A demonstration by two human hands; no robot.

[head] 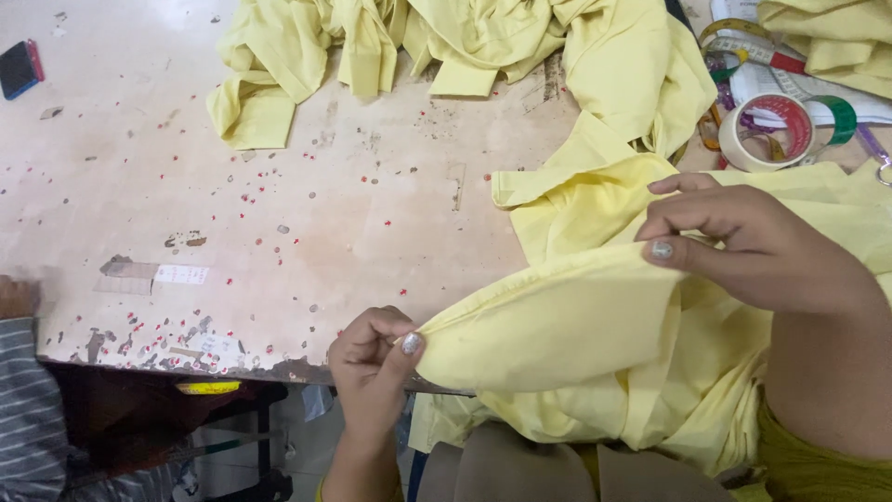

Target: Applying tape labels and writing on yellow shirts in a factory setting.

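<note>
Pinching the yellow cloth (557,325) at both ends, I see its folded edge stretched from my left hand (372,358) up-right to my right hand (743,242), off the tabletop (325,214).

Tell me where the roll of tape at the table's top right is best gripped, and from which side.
Judging by its pose, grip the tape roll from above, pinching across its beige rim: it lies flat with the open core facing up. The near-left rim looks freest; scissors and a measuring tape crowd the far and right sides.
</note>
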